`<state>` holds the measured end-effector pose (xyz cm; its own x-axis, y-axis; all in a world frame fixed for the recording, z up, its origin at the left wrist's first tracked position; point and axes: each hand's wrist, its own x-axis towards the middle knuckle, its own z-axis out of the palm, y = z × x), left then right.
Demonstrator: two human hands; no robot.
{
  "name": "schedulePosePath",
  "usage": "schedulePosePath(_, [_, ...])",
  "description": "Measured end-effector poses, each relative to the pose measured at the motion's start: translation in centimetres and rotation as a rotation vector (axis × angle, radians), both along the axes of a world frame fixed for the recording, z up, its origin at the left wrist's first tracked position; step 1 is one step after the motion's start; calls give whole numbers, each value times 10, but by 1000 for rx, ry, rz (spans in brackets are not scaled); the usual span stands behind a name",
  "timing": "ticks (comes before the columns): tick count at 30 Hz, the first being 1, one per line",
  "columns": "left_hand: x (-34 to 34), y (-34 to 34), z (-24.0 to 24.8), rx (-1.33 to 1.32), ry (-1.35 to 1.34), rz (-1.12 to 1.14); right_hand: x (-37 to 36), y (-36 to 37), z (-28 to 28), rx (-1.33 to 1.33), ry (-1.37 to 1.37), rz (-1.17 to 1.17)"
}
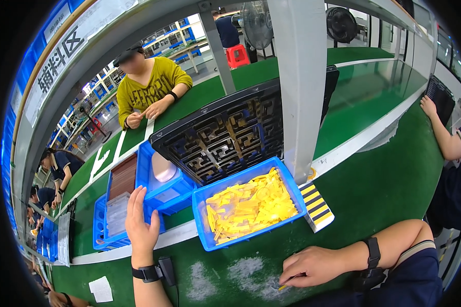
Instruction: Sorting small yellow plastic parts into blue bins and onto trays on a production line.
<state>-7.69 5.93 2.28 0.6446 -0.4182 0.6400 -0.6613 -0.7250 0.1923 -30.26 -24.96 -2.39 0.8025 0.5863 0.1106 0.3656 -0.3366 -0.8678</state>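
My left hand (142, 225) is raised upright with its fingers stretched out and nothing in it, close to a blue bin (159, 202) at the table's back edge. On the green table (210, 266), my right hand (310, 267) rests with curled fingers. A small yellow strip (283, 287) sticks out from under its fingertips, beside whitish scuffed patches (247, 271). Between and beyond my hands stands a blue tray (208, 246) full of small yellow pieces (253, 204), some in clear film. I wear dark bands on both wrists.
A black slotted plastic tray (225, 140) leans behind the yellow pieces, by a grey post (305, 87). A black-and-yellow striped block (317, 207) sits at its foot. White paper (101, 289) lies left. One person (151, 84) works opposite; another's arm (442, 130) reaches in right.
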Motion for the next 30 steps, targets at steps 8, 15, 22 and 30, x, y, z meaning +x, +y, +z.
schedulePosePath(8, [0, -2, -1, -51, 17, 9, -1, 0, -2, 25, -23, -13])
schedulePosePath(15, [0, -2, 0, -17, 8, 0, -1, 0, -3, 22, -32, -13])
schedulePosePath(22, [0, -1, 0, -21, 8, -2, 0, 0, -2, 37, -38, -14])
schedulePosePath(30, [0, -2, 1, -15, 9, 8, 1, 0, -2, 10, -37, -1])
